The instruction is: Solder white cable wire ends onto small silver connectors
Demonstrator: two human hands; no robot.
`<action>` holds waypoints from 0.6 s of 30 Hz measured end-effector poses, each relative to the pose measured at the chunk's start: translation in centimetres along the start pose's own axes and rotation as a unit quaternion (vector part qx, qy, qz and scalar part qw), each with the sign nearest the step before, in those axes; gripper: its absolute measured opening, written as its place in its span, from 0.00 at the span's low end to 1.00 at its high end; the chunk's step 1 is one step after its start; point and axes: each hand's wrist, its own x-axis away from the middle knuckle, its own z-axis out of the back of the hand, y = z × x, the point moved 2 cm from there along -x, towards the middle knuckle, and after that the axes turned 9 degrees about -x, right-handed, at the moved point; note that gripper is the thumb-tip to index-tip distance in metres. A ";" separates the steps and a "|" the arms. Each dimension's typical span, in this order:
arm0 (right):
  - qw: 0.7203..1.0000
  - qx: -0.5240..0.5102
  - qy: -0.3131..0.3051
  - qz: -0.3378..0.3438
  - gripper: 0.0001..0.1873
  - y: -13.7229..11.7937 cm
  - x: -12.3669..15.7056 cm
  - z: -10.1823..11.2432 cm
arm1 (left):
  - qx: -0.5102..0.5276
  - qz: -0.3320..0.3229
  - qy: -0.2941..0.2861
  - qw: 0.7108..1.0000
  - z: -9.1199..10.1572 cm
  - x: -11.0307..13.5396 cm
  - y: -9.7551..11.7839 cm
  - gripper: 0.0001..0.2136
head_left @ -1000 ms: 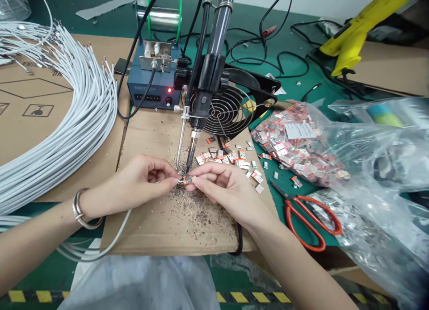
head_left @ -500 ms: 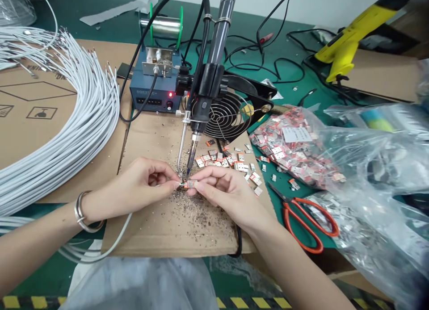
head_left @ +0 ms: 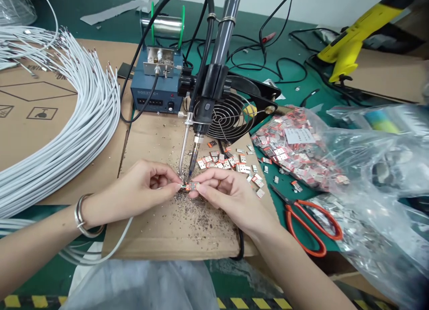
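Observation:
My left hand (head_left: 144,189) is pinched on the end of a thin white wire (head_left: 110,247) that loops back under my wrist. My right hand (head_left: 228,191) pinches a small red and silver connector (head_left: 191,186). Both meet just under the tip of the fixed soldering iron (head_left: 193,160) and its solder feed tube (head_left: 182,153), over a cardboard sheet (head_left: 157,140) speckled with solder crumbs. A metal bangle sits on my left wrist.
A big bundle of white wires (head_left: 67,122) curves at left. Behind stand a blue solder station (head_left: 156,89) and a fan (head_left: 224,115). Loose connectors (head_left: 231,160), a bag of connectors (head_left: 295,144), orange scissors (head_left: 310,223) and plastic bags lie right. A yellow tool (head_left: 351,37) rests far right.
Both hands have stayed pinched together under the iron tip. The view has shifted slightly, and the red light on the blue station no longer shows.

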 end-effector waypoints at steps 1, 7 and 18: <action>1.000 -0.002 0.000 0.002 0.04 0.0 0.0 0.0 | 0.000 0.002 -0.001 1.000 0.0 0.0 0.0 0.10; 1.000 0.000 0.001 0.006 0.05 -0.1 0.0 -0.1 | 0.011 0.020 -0.010 1.000 -0.1 0.2 0.0 0.12; 0.999 0.026 0.024 -0.003 0.06 0.1 -0.2 0.0 | -0.015 0.013 -0.005 1.000 -0.1 0.0 -0.2 0.13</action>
